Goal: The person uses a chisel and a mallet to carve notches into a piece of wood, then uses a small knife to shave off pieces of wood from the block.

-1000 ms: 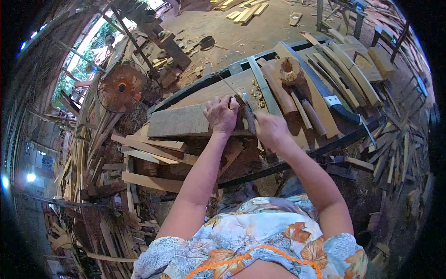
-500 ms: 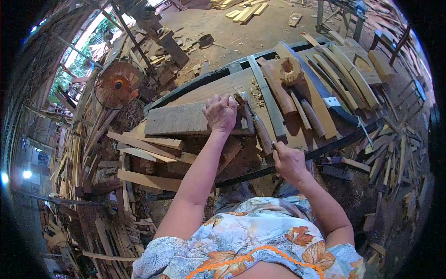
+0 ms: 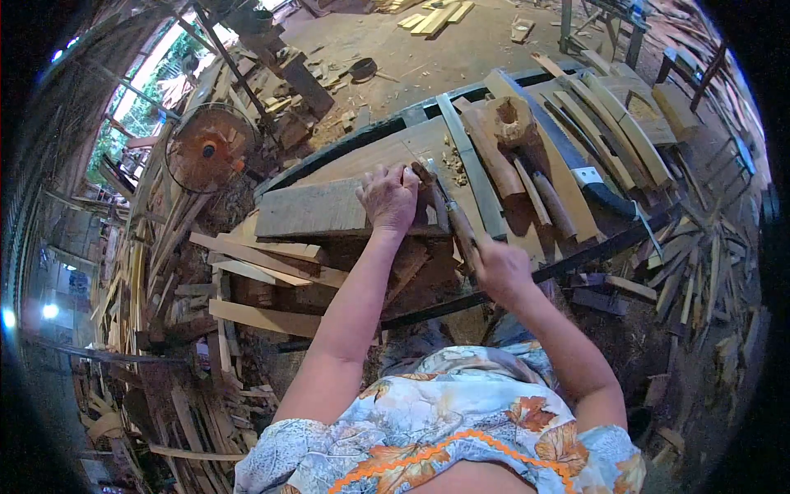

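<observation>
Left hand: the left hand lies palm down on the grey plank, arm stretched forward, fingers bent at the knuckles with their tips at a small wood piece; whether it grips that piece or only presses on it cannot be told.
Right hand: the right hand is closed in a fist around the near end of the wooden-handled tool, forearm angled in from the near right, wrist over the near edge of the bench.
Tool position: just right of the left hand, above the right end of the plank.
Tool axis: the long axis runs from the near edge, at the right hand, towards the far left; the metal end points at the small wood piece beside the left fingertips.
Bench surface: rough boards in a dark frame; pale shavings lie just beyond the tool's tip. Towards the far right corner are a hollowed log, round sticks and a machete with a black handle, well apart from both hands.
Room: an open workshop with a dusty floor; stacked offcuts lie under the bench's left end, and a rusty fan stands beyond them against daylight and greenery.
</observation>
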A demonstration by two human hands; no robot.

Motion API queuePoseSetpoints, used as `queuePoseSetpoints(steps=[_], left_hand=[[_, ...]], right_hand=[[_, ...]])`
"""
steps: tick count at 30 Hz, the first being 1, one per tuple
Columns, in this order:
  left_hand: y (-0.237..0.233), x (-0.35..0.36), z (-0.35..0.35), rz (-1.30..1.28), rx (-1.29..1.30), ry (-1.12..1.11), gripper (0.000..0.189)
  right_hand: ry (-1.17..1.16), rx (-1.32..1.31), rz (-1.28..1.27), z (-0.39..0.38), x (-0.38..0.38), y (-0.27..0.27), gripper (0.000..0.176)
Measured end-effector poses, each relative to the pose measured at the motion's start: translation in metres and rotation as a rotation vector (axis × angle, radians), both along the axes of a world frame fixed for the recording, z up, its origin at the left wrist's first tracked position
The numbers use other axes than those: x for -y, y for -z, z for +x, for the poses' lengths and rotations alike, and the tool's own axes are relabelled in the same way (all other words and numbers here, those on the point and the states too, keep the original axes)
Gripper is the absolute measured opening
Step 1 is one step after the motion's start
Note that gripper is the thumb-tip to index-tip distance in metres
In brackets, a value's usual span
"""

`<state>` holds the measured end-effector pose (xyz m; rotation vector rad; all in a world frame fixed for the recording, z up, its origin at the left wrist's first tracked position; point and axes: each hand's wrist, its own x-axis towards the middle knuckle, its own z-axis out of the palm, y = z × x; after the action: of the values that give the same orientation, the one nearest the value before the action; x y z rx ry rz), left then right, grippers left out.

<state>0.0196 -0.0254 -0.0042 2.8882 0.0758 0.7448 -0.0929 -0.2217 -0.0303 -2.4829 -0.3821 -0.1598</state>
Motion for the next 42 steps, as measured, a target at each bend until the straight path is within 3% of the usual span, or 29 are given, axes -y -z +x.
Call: queuePoseSetpoints(steps=[5,8,11,14,21,24,30,34,39,42], left_hand=[[0.002,-0.001,0.003,-0.004,0.014,0.027,0.031],[0.0,0.0,0.003,0.006,-0.021,0.015,0.032],[0.0,0.001,0.002,0.013,0.012,0.017,0.032],[-0.003,0.001,0.001,0.014,-0.044,-0.01,0.035],[-0.003,0.003,0.0,-0.007,0.023,0.005,0.029],[-0.004,0.001,-0.001,-0.007,-0.003,0.004,0.03],[0.001,0.0,0.0,-0.005,0.016,0.016,0.03],[-0.004,0.004,0.0,-0.006,-0.038,-0.026,0.031],[-0.001,0.002,0.0,-0.019,-0.008,-0.017,0.031],[-0.002,0.003,0.001,-0.022,-0.017,-0.013,0.031]], right_hand=[[0.025,-0.022,0.056,-0.03,0.021,-0.014,0.018],[0.013,-0.086,-0.057,0.012,-0.003,-0.034,0.014],[0.0,0.012,0.011,0.077,-0.039,-0.019,0.013],[0.034,0.033,0.038,0.085,-0.049,-0.021,0.012],[0.034,0.004,0.041,-0.023,0.007,-0.008,0.012],[0.039,-0.012,0.05,-0.03,0.016,-0.009,0.012],[0.009,0.085,0.036,0.063,-0.033,-0.02,0.01],[0.073,0.114,0.044,0.08,-0.05,-0.012,0.009],[0.05,-0.035,0.024,-0.004,-0.003,-0.005,0.008],[0.046,0.033,0.12,-0.035,0.014,-0.006,0.008]])
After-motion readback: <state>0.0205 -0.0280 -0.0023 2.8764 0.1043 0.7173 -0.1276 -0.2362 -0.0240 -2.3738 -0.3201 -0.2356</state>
